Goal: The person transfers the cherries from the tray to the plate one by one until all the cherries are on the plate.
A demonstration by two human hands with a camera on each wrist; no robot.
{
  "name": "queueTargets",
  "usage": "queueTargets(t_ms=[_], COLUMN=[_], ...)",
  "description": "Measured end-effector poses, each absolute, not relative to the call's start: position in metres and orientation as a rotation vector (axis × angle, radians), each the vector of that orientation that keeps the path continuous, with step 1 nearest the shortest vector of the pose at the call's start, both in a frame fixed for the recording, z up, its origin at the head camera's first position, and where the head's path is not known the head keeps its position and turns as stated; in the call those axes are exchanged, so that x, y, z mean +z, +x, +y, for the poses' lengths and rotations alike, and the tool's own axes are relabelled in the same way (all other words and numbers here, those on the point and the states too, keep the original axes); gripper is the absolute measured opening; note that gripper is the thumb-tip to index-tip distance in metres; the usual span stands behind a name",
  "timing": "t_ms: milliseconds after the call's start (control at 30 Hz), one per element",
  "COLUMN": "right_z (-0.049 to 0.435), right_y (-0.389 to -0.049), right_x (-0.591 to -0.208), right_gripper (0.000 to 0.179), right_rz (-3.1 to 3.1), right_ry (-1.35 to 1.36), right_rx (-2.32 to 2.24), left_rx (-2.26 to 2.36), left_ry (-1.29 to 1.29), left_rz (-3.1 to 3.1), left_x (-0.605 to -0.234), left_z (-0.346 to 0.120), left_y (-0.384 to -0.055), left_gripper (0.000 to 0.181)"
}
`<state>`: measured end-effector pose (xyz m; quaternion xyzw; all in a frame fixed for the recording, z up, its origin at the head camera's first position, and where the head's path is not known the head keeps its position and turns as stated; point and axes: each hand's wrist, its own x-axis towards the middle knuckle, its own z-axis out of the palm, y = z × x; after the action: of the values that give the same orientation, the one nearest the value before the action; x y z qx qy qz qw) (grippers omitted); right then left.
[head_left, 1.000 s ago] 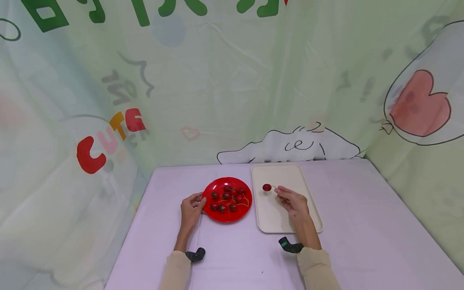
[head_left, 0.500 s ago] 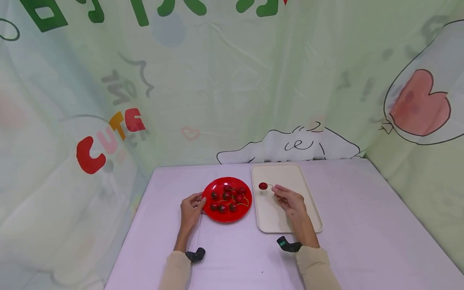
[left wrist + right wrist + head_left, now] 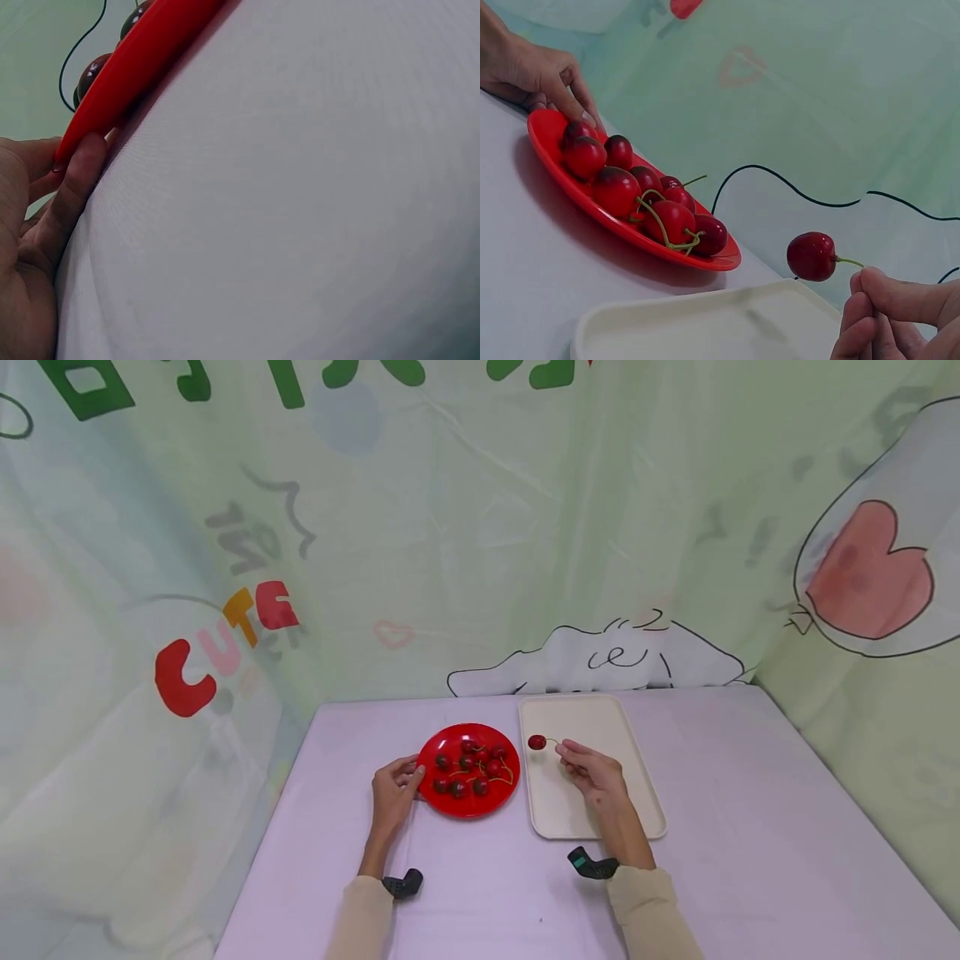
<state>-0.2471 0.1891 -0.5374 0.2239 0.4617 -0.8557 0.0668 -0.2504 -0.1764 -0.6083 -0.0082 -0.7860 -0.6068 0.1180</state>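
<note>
A red plate (image 3: 459,810) with several dark red cherries (image 3: 616,192) on it stands left of a cream tray (image 3: 577,710). My left hand (image 3: 393,793) pinches the plate's left rim, thumb on top and fingers beneath, as the left wrist view shows. Over the tray, my right hand (image 3: 600,775) pinches a single cherry (image 3: 811,256) by its thin green stem (image 3: 849,261), between thumb and forefinger. That cherry hangs out to the left of the fingertips, over the tray's left part and close to the plate's right side.
A pale lilac cloth covers the table (image 3: 480,893). Behind it hangs a light green printed curtain (image 3: 480,543), which also runs along both sides. The tray's left edge lies a small gap from the plate.
My right hand has moved slightly left with the cherry, bringing it nearer the plate. The left hand keeps its hold on the plate's rim.
</note>
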Motion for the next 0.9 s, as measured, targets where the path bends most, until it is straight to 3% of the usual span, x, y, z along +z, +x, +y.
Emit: queueTargets(t_ms=[900], right_z=[0.169], right_y=[-0.257], right_x=[-0.523], right_gripper=[0.012], right_rz=[1.583], right_ry=[0.681], right_rx=[-2.496], left_rx=[-1.78], left_ry=[-0.006], left_rz=[-2.317], left_x=[-0.605], left_z=[-0.176], left_y=[-0.248], left_gripper=[0.032])
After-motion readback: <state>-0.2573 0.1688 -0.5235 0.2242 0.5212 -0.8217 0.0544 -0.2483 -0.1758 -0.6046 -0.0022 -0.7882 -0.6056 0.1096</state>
